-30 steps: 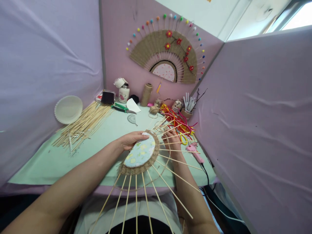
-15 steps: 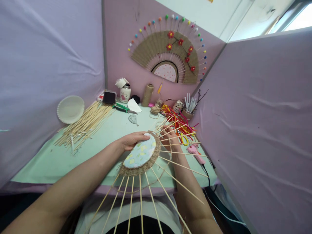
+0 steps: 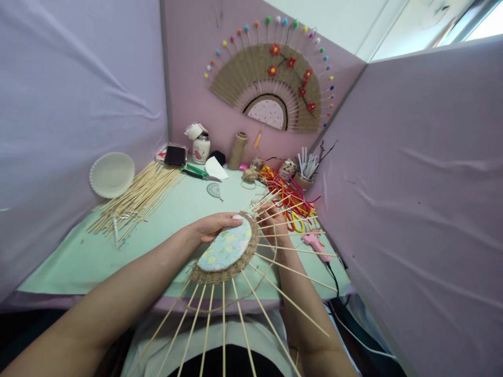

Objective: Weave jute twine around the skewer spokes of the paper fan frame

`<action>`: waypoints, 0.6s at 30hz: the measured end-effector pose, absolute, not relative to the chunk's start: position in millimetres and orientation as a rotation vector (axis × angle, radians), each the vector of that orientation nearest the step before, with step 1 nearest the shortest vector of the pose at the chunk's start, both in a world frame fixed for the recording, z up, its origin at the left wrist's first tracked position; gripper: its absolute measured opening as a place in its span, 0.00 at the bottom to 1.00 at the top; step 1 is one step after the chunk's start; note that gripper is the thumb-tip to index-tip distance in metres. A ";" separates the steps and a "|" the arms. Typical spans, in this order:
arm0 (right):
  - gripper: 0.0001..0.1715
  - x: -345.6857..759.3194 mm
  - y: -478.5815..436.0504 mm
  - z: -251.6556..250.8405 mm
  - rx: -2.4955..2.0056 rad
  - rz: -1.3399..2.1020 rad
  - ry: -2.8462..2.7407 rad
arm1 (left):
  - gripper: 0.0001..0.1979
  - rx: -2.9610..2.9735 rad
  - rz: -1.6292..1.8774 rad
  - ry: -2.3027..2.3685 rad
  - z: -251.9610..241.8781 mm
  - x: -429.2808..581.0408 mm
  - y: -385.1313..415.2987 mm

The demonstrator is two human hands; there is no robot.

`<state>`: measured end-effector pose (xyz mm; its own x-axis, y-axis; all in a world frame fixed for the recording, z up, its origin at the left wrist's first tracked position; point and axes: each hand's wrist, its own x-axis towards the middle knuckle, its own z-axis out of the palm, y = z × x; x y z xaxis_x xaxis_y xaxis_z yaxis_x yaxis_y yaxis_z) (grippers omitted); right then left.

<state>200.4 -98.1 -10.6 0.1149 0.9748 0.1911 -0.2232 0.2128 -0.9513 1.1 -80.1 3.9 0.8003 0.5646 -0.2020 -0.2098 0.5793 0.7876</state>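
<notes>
A half-round fan base covered in flowered cloth has a woven twine rim, from which thin sticks spread toward my lap and to the right. My left hand grips its straight edge, thumb lying on the cloth. Behind the upper right sticks is my right hand, its fingers bent near the sticks and a strand of twine; what they pinch is too small to make out. A loose loop of twine crosses the sticks outside the rim.
Loose sticks and a white plate are at the left. Green pliers, a protractor and a twine ball sit further back. A pink glue gun and colored strips lie right. A finished fan hangs behind.
The sticks of the fan base have shifted slightly, the lower ones a little to the left. Both hands keep nearly the same place, and the camera view has moved slightly.
</notes>
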 end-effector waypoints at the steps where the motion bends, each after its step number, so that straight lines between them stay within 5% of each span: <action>1: 0.23 200.2 -98.2 -11.1 -0.922 1.106 -1.047 | 0.15 0.841 0.472 0.462 3.9 1.2 -79.9; 18: 0.17 202.1 -91.4 -18.6 -0.833 1.095 -0.979 | 0.18 0.846 0.469 0.448 5.8 0.2 -79.9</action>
